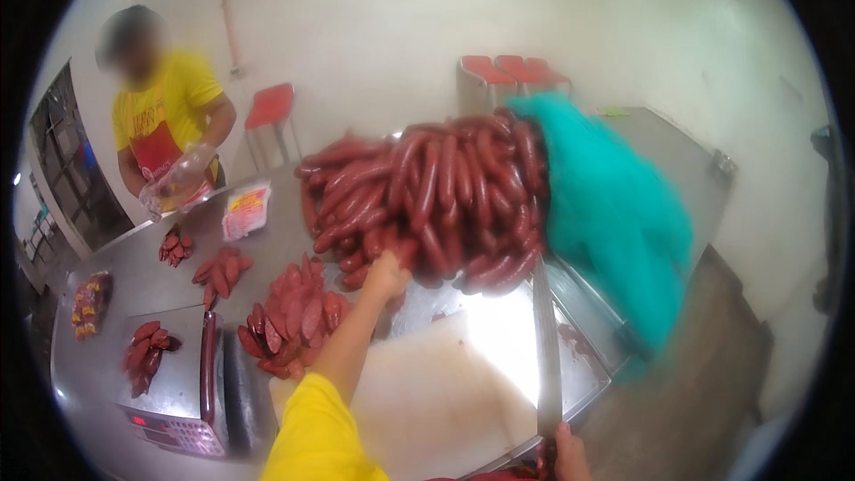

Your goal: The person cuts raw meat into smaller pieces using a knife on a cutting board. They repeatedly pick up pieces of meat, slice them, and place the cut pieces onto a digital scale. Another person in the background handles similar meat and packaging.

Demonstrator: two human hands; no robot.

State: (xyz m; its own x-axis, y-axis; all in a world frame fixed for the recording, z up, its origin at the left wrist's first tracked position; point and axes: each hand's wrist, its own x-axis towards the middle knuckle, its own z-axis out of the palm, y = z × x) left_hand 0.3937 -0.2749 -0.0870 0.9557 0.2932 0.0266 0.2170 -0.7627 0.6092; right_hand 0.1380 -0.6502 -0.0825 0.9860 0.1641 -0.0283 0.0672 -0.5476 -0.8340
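Note:
A large heap of dark red sausages (454, 178) lies on the steel table. My left hand (389, 277) reaches to the heap's near edge, its fingers closed round the end of a sausage (406, 253). At the lower edge, my right hand (571, 456) grips a long knife (547, 352), whose blade points away from me toward the heap. Part of the right hand is cut off by the picture's edge. A white cutting board (436, 392) lies between my hands. Left of my forearm is a pile of cut sausage pieces (298, 307).
A digital scale (183, 374) at left bears several sausage pieces. Teal plastic (614, 223) hangs over the right side, beside a metal tray (588, 330). Across the table, a gloved person (174, 116) handles a clear bag. A printed packet (247, 209) and smaller sausage piles lie nearby.

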